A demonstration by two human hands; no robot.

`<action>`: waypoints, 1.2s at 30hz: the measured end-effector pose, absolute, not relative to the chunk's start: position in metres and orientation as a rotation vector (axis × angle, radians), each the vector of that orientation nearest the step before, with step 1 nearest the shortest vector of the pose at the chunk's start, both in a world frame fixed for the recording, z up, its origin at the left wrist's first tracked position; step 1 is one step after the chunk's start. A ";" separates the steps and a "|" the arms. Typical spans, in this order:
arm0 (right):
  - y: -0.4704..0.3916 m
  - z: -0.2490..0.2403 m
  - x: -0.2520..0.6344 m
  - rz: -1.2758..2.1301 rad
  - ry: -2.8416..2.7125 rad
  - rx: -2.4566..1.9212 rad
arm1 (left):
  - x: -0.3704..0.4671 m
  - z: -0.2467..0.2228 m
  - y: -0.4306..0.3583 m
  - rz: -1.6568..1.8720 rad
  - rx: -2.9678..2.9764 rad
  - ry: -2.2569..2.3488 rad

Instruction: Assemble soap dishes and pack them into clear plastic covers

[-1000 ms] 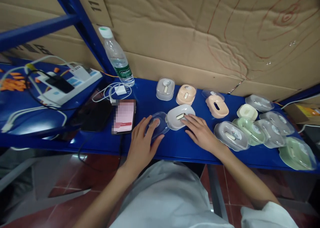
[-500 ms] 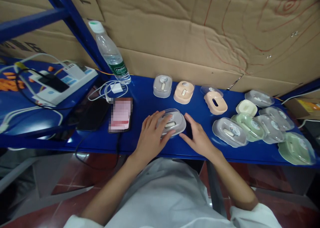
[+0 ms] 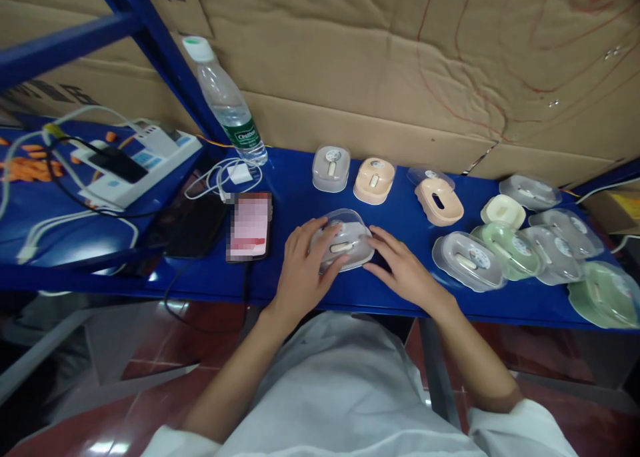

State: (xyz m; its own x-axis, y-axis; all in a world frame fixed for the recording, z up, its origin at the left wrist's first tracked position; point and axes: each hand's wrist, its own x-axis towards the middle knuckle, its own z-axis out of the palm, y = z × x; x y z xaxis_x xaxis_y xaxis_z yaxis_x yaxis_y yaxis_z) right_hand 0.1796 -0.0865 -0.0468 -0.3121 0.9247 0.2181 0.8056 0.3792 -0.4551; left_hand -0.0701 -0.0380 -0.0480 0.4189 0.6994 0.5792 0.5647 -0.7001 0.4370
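A grey soap box point(image 3: 345, 247) with a clear domed lid sits on the blue table in front of me. My left hand point(image 3: 307, 260) curves around its left side, fingers over the lid and thumb along the near edge. My right hand point(image 3: 397, 263) grips the right side, with its fingertips on the lid's edge. Behind it stand another grey soap box point(image 3: 331, 170) and a peach soap box point(image 3: 374, 182), both lidded. Farther right, a peach soap box base point(image 3: 440, 203) rests against a clear lid point(image 3: 431, 177) behind it.
Several lidded grey and green soap boxes point(image 3: 470, 262) crowd the right end, around a cream tray point(image 3: 503, 211). To the left lie a phone point(image 3: 249, 227), a white charger cable point(image 3: 215, 180) and a power strip point(image 3: 145, 167). A water bottle point(image 3: 233, 110) stands by the cardboard point(image 3: 320, 57).
My right hand has closed in from the right onto the soap box's lid. My left hand stays around its left side. The view has shifted slightly.
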 end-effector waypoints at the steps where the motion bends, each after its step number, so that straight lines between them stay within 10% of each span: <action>1: -0.091 -0.049 0.181 0.396 -2.104 -1.491 | -0.069 -0.049 -0.038 1.117 2.533 1.103; 36: -0.103 -0.066 0.174 0.162 -2.141 -1.504 | -0.074 -0.041 -0.030 0.639 2.720 1.467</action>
State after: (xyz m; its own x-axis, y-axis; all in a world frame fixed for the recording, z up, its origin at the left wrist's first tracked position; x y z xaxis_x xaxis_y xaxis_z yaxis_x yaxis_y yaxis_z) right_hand 0.1740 -0.1025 -0.0661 -0.2532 0.9059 0.3394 0.8443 0.3782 -0.3796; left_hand -0.0744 -0.0298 -0.0407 0.4857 0.7983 0.3561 0.8043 -0.5676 0.1757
